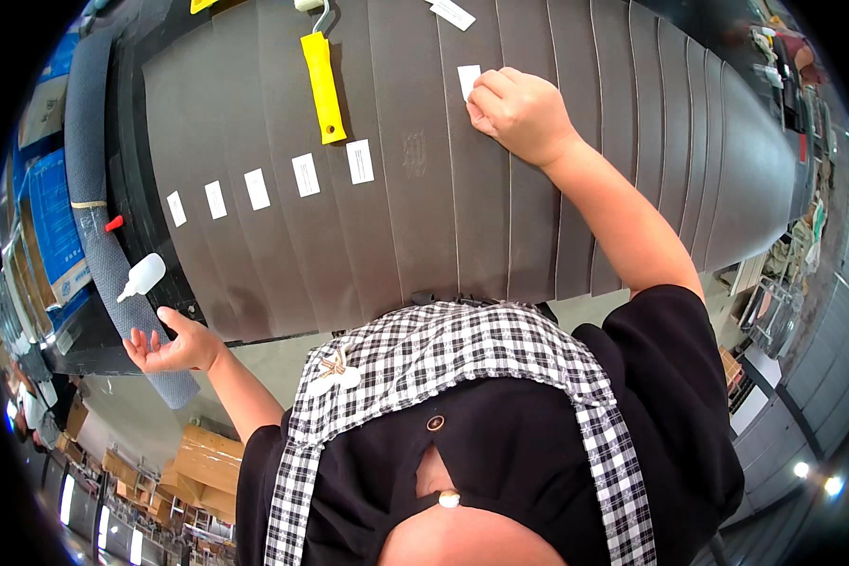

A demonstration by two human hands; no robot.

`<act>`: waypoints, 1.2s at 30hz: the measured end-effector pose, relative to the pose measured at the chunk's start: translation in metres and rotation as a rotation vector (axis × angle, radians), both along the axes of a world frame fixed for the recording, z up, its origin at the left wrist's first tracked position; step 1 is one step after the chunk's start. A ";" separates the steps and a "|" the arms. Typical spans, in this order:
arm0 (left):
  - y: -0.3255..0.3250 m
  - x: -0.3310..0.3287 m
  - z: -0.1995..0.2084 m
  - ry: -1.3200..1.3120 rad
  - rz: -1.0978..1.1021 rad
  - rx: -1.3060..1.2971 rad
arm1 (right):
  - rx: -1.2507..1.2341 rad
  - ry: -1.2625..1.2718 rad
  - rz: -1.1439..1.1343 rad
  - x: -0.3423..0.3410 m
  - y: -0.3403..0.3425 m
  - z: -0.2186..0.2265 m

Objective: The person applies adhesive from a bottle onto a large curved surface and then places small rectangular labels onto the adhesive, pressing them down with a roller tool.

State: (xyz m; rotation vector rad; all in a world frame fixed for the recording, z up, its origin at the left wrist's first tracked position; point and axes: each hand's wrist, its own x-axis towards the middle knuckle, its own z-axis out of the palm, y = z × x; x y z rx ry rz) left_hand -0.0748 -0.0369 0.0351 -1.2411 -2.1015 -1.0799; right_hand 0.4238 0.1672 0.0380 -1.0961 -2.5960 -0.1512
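Left hand [177,344], near left: open, palm up; bottle [145,274] just beyond. Five labels [306,175], in a row on brown sheets [424,236], left. Right hand [502,111], far: fingers curled over a single label [467,77], grip hidden; roller [322,85] to its left.

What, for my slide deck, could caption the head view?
Right hand at white label, left hand open near a bottle.

Cardboard boxes [208,457] at lower left; blue packaging [57,217] at far left; bright lamps [834,486] at lower right
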 end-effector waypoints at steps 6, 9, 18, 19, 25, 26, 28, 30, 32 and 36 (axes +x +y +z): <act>0.044 0.102 0.029 -0.486 -0.505 -0.086 | -0.810 0.501 -0.335 -0.011 -0.003 0.034; 0.077 0.177 0.050 -0.763 -0.901 -0.419 | -1.541 0.730 -0.405 -0.009 -0.008 0.067; 0.100 0.248 0.049 -1.683 -0.996 -1.057 | -1.818 0.479 -0.158 -0.022 -0.006 0.076; 0.095 0.252 0.049 -1.701 -0.946 -1.021 | -1.805 0.480 -0.164 -0.022 -0.007 0.073; 0.072 0.263 0.035 -1.704 -0.710 -0.912 | -1.527 0.653 -0.295 -0.029 -0.045 0.047; 0.071 0.265 0.032 -1.720 -0.690 -0.920 | -1.481 0.581 -0.333 -0.032 -0.047 0.048; 0.069 0.268 0.026 -1.753 -0.649 -0.934 | -1.405 0.595 -0.384 -0.036 -0.049 0.038; 0.069 0.270 0.024 -1.764 -0.609 -0.958 | -1.329 0.533 -0.405 -0.040 -0.045 0.036; 0.069 0.270 0.022 -1.779 -0.579 -0.964 | -1.253 0.397 -0.397 -0.043 -0.035 0.041; 0.070 0.271 0.019 -1.801 -0.550 -0.955 | -1.224 0.365 -0.342 -0.050 -0.024 0.035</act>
